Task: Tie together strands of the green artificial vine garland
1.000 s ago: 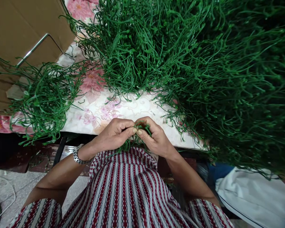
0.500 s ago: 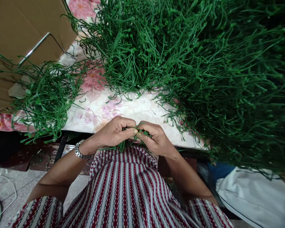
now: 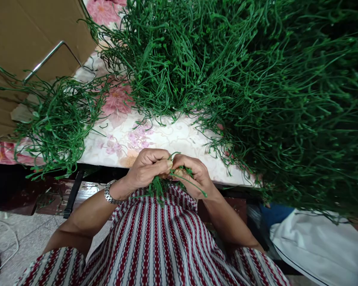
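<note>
1. Held a small bunch of green stems [image 3: 159, 186] with both hands, close to the body and right at the near edge of the table.
2. Curled the fingers of the left hand [image 3: 146, 169] shut on the bunch, with the thumb pressed flat on top.
3. Closed the right hand [image 3: 193, 176] on the same bunch from the other side, fingers bent in tight, touching the left hand.
4. Let the loose ends of the bunch hang down onto the striped shirt [image 3: 161, 238], with one stem poking out past the right hand.
5. Wore a silver watch [image 3: 109, 194] on the left wrist.
6. Saw a flowered cloth [image 3: 155, 137] on the table, with a bare patch just in front of the hands.
7. Saw a big pile of green stems [image 3: 256, 79] on the far and right side of the cloth, spilling over the edge on the right.
8. Saw a smaller pile of green stems [image 3: 53, 123] on the left, well apart from the hands, with some stems hanging over the near edge.
9. Saw a brown cardboard box [image 3: 24, 35] at the top left, with a thin metal rod [image 3: 56, 51] in front of it.
10. Saw a white cloth [image 3: 322, 242] low on the right, under the big pile.
</note>
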`<action>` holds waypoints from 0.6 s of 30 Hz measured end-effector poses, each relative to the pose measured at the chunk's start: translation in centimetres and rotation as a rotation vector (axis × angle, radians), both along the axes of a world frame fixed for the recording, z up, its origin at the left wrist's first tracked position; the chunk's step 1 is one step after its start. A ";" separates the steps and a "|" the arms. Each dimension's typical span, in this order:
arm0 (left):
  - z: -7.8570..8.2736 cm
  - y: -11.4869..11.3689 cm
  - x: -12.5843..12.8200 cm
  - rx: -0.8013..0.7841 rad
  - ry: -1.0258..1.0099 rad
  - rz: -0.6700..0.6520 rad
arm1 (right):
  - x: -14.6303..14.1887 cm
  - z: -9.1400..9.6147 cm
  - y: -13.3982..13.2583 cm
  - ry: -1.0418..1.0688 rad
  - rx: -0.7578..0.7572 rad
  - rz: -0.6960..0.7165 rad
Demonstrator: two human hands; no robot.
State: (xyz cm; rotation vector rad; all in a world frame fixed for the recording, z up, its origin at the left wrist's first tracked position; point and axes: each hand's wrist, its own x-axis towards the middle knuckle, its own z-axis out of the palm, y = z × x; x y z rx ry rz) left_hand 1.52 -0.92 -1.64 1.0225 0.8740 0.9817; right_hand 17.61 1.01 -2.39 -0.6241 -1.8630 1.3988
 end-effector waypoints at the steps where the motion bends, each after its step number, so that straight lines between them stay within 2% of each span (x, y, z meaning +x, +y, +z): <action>1: -0.1 -0.1 0.2 -0.009 -0.007 0.024 | -0.1 0.0 -0.1 0.006 0.006 -0.015; 6: 0.4 0.4 0.3 -0.036 -0.141 0.105 | 0.0 0.2 -0.8 0.085 0.014 -0.035; 9: 1.8 1.6 -0.9 0.153 -0.202 0.313 | 0.6 0.0 -1.2 0.192 -0.033 -0.008; 10: 2.3 1.9 -1.3 0.252 -0.158 0.323 | 0.8 -0.2 -1.2 0.204 -0.061 -0.039; 11: 2.8 2.1 -1.6 0.286 -0.038 0.293 | 1.1 -0.3 -0.9 0.194 -0.090 -0.102; 13: 3.3 2.3 -1.9 0.369 0.241 0.024 | 1.6 -0.4 -0.1 0.159 -0.132 -0.271; 15: 3.4 2.3 -1.7 0.440 0.407 -0.139 | 1.8 -0.2 0.8 0.154 -0.190 -0.371; 18: 2.8 2.2 -1.0 0.551 0.480 -0.152 | 1.5 0.4 1.4 0.168 -0.358 -0.286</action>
